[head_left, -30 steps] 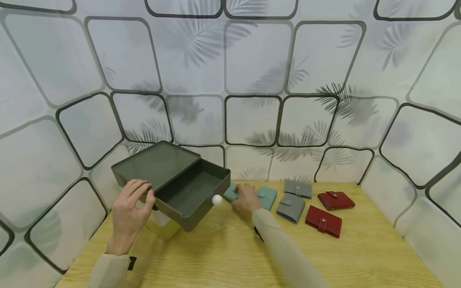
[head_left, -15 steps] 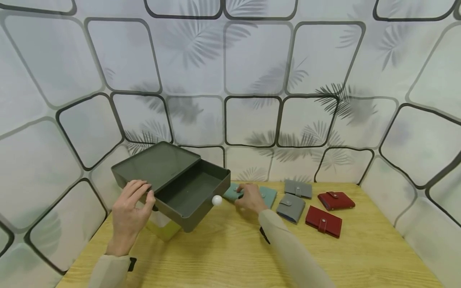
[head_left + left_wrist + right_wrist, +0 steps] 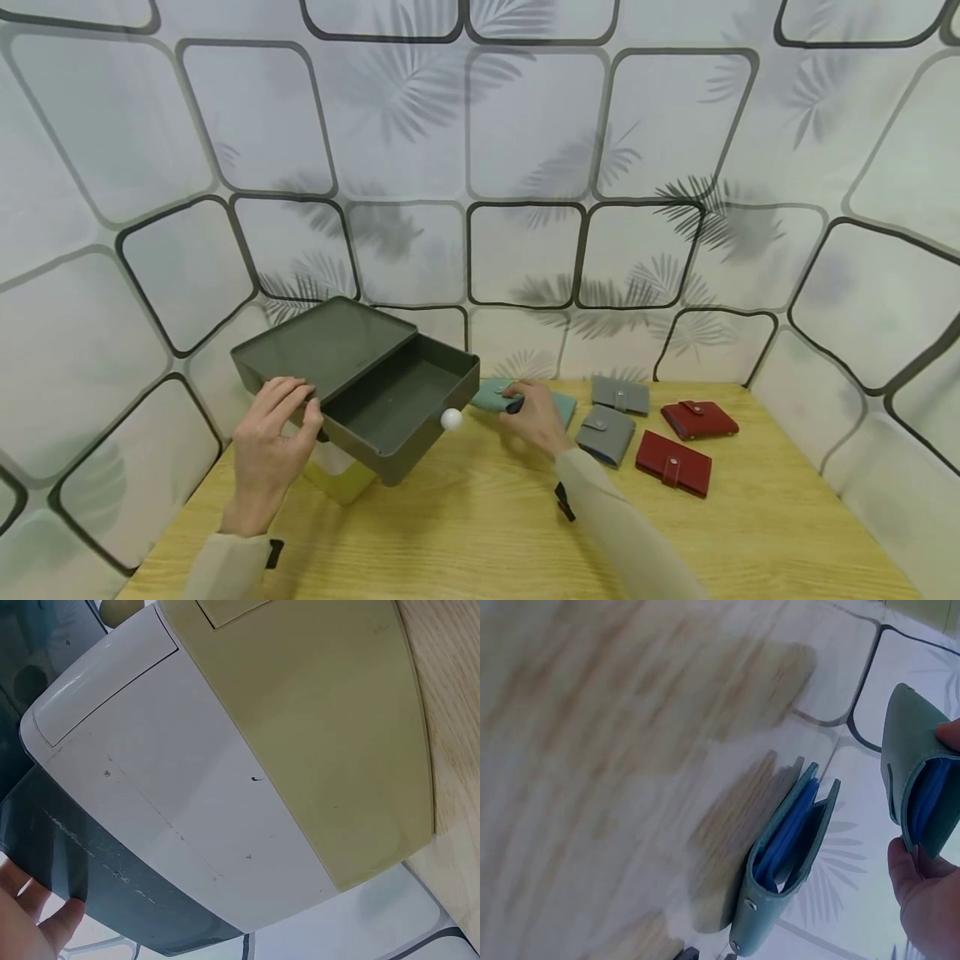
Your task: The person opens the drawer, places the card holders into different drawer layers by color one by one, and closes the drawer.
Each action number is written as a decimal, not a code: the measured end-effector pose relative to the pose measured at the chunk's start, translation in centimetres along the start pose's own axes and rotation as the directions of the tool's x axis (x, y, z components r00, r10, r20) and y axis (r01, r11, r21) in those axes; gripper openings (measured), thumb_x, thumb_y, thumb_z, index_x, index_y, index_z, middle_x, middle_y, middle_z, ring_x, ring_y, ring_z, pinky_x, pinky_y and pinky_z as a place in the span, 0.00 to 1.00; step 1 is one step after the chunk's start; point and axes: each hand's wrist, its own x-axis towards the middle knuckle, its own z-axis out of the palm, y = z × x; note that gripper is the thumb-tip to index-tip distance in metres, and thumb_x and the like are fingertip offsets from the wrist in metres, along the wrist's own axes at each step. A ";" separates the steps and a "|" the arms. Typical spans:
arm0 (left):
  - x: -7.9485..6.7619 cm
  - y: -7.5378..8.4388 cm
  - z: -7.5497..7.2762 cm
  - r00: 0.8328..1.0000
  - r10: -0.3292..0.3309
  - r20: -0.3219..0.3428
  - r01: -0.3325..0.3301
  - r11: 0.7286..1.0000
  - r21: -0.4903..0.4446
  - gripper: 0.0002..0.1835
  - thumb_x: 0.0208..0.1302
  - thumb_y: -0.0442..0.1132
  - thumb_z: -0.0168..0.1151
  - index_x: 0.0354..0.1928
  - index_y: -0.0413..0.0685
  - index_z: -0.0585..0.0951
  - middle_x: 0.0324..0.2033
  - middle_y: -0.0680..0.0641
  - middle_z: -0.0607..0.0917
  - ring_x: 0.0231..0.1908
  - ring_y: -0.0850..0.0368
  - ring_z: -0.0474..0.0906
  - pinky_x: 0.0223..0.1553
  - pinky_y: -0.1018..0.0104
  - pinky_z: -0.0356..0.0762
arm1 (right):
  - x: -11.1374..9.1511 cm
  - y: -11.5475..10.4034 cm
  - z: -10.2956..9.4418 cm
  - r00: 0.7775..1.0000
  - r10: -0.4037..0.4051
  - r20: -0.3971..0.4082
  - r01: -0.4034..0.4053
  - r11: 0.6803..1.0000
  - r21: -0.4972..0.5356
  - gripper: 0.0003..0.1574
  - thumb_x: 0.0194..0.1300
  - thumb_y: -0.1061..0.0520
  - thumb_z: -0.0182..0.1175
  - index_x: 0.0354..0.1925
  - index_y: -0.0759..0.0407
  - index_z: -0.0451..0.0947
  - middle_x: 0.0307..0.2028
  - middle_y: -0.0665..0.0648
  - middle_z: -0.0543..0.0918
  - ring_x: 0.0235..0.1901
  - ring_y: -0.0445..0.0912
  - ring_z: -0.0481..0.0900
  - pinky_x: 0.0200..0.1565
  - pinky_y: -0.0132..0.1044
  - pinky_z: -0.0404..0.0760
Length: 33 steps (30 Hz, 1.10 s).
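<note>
My left hand [image 3: 270,454] rests on the near corner of a dark green drawer box [image 3: 322,350], its fingers over the top edge and its thumb against the side. In the left wrist view, the fingertips touch the green panel [image 3: 112,862]. The box's drawer [image 3: 408,392], with a white knob [image 3: 452,418], stands pulled out with nothing visible inside. To its right, my right hand [image 3: 538,421] pinches a teal wallet [image 3: 919,761] between thumb and fingers; blue inner sleeves show at its open end. A second teal wallet [image 3: 780,862] sits on the table beside it.
Two grey wallets [image 3: 606,433] lie right of the right hand, one behind the other. Farther right are two red wallets [image 3: 673,462]. White and yellow tiers [image 3: 341,471] sit under the green box on the wooden table [image 3: 465,533]. Patterned curtain walls surround the table.
My right hand has shifted slightly right, and the teal wallet in it has risen a little and tilted. The left hand and the drawer have stayed still.
</note>
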 end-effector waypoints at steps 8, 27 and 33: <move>0.0 0.0 0.0 1.000 -0.003 0.000 0.003 1.000 -0.002 0.14 0.57 0.38 0.58 0.37 0.35 0.87 0.38 0.36 0.87 0.43 0.39 0.81 0.63 0.80 0.65 | -0.8 -0.2 -0.9 0.992 -0.073 -0.105 0.071 0.997 -0.022 0.17 0.52 0.58 0.71 0.43 0.56 0.85 0.52 0.60 0.80 0.55 0.59 0.76 0.50 0.53 0.81; -0.1 -0.1 0.0 1.000 0.012 -0.009 -0.011 1.000 0.015 0.16 0.59 0.40 0.57 0.36 0.34 0.87 0.38 0.36 0.87 0.42 0.39 0.81 0.64 0.77 0.66 | -0.7 -3.7 -5.3 0.971 -0.091 -0.220 0.098 0.995 0.022 0.19 0.55 0.57 0.69 0.47 0.59 0.84 0.60 0.65 0.76 0.59 0.63 0.71 0.58 0.62 0.74; -0.1 -0.1 0.0 1.000 0.009 -0.006 -0.009 1.000 0.019 0.15 0.59 0.40 0.57 0.36 0.35 0.87 0.38 0.36 0.87 0.43 0.39 0.81 0.65 0.72 0.68 | -0.5 -4.5 -6.4 0.967 -0.096 -0.235 0.106 0.994 0.031 0.19 0.56 0.56 0.69 0.47 0.59 0.84 0.61 0.67 0.75 0.61 0.64 0.70 0.59 0.64 0.72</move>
